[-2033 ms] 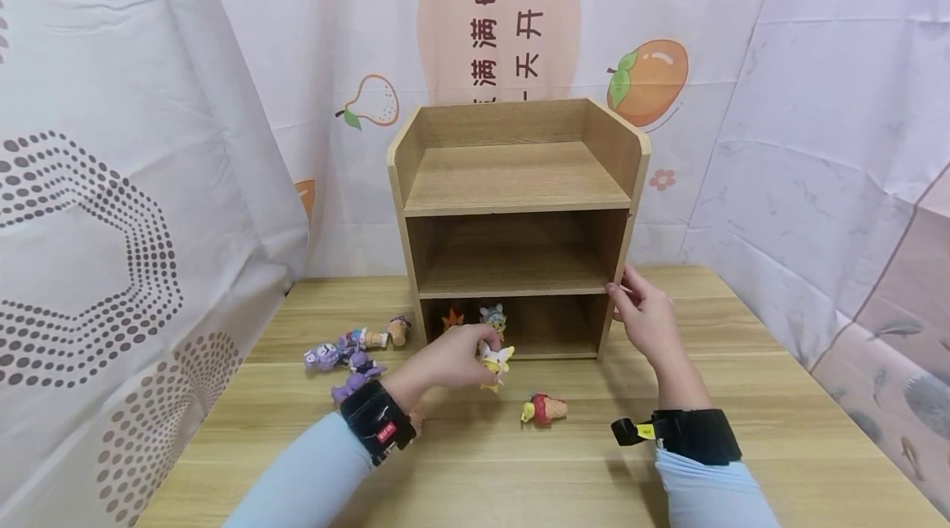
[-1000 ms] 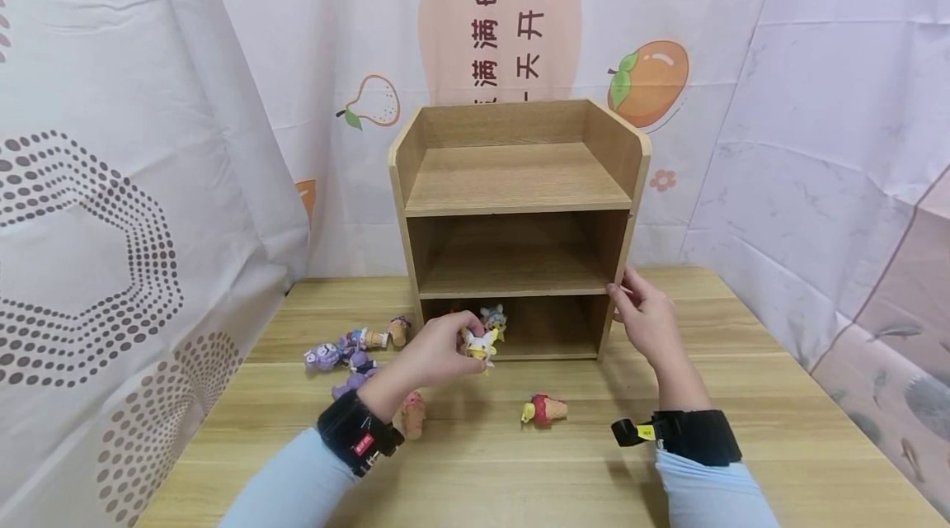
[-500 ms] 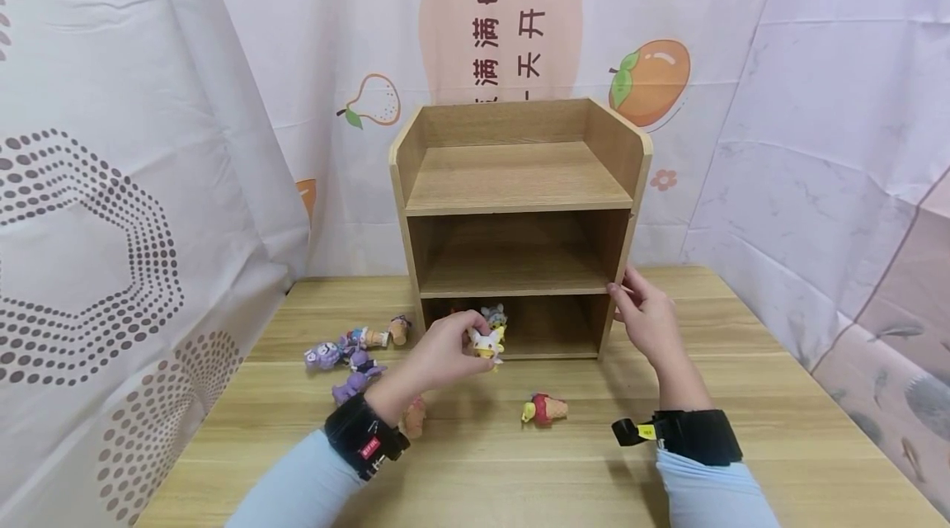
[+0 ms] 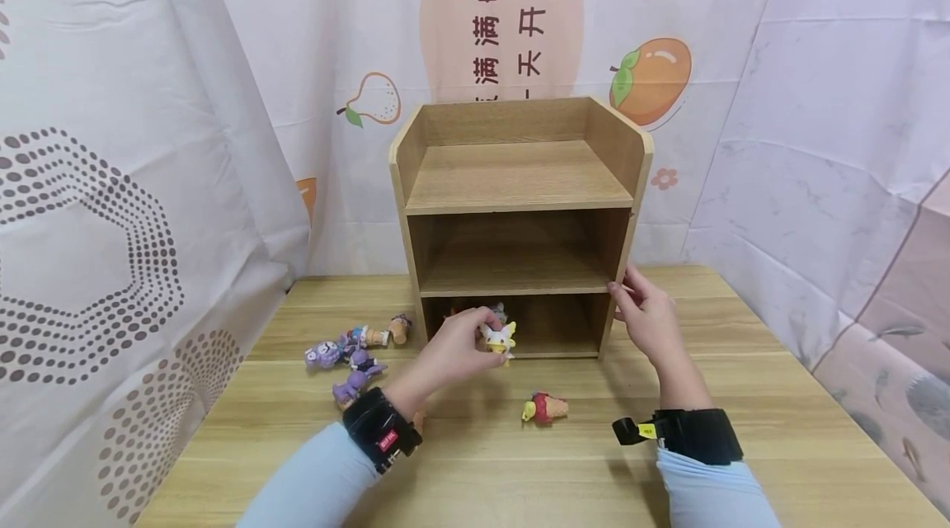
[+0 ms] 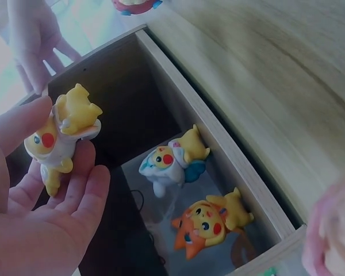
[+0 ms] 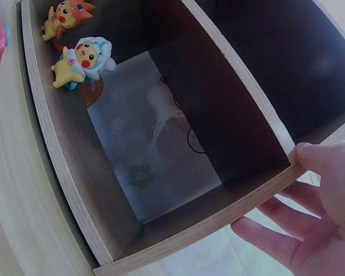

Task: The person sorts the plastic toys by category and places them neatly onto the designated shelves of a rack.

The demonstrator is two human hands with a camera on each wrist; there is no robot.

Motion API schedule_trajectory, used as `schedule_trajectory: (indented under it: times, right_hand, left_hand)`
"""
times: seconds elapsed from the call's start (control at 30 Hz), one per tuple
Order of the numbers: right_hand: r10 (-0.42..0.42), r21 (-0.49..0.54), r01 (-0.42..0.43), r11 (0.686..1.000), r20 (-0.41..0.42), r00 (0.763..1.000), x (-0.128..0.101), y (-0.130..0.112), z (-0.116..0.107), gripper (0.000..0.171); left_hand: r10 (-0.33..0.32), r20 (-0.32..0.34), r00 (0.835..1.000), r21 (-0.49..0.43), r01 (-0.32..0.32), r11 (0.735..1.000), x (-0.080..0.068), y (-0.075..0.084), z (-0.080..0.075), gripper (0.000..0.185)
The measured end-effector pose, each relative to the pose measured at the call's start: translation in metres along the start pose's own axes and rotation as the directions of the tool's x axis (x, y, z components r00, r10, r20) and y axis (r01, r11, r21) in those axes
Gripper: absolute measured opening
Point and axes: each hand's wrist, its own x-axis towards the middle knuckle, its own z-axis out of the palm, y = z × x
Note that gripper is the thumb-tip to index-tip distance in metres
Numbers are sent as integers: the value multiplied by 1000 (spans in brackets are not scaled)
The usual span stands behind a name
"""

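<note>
We see the left hand (image 4: 453,351) pinching a white-and-yellow figure (image 4: 497,337) between thumb and fingertips, its grip closed round the toy at the mouth of the shelf unit's (image 4: 519,206) bottom compartment. Inside that compartment, to the left, stand a blue-and-white figure (image 5: 172,163) and an orange figure (image 5: 210,221). Our right hand (image 4: 647,315) rests with loosely straight fingers on the unit's right wall. A red figure (image 4: 545,407) lies on the surface (image 4: 742,346) in front; purple ones (image 4: 345,359) lie left.

Shelf unit (image 4: 519,181): light wood grain. Held figurine (image 5: 60,135): yellow and white, red cheek. Shelved figurines: pale blue-white (image 5: 172,164); orange (image 5: 210,221). Sleeves (image 4: 312,478): light blue.
</note>
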Motion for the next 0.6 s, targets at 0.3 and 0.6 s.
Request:
schedule_trajectory:
  times: [0.3,0.6]
  right_hand:
    - [1,0,-1,1000,1,1000,-1,-1,-1,53]
    - [13,-5,-13,1000,8,1000,0,-3,-1,54]
  left_hand:
    - [26,10,1000,5,-26,1000,19,-2,16,35]
    - [35,35,999,49,-37,998,31,3,30,35]
